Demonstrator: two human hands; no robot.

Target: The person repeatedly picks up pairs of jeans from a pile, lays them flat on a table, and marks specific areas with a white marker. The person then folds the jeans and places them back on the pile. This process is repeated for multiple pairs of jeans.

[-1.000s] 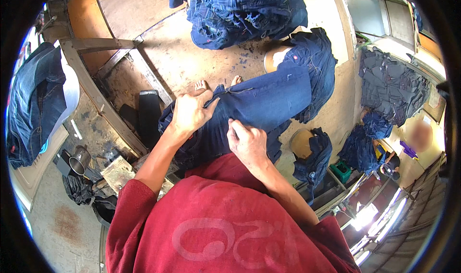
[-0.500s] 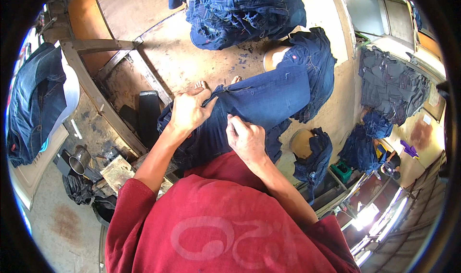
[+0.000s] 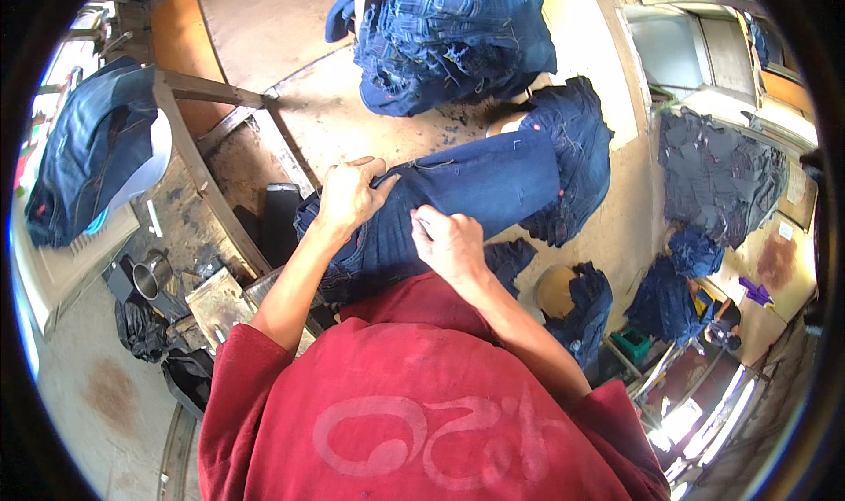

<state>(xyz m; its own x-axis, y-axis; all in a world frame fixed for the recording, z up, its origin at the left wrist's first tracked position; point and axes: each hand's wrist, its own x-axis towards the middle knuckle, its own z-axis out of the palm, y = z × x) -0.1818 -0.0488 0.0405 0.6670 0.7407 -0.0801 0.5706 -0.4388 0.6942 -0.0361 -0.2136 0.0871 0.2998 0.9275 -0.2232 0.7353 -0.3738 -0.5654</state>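
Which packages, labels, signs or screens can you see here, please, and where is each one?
No screen or package shows clearly.
Paper sheet: small, pale, rectangular, on the brown surface at the far right.
Second paper sheet: pale, just above it, beside the grey denim pile.
Printing too small to tell.

Head-worn fisheye, looking steeply down, close-up
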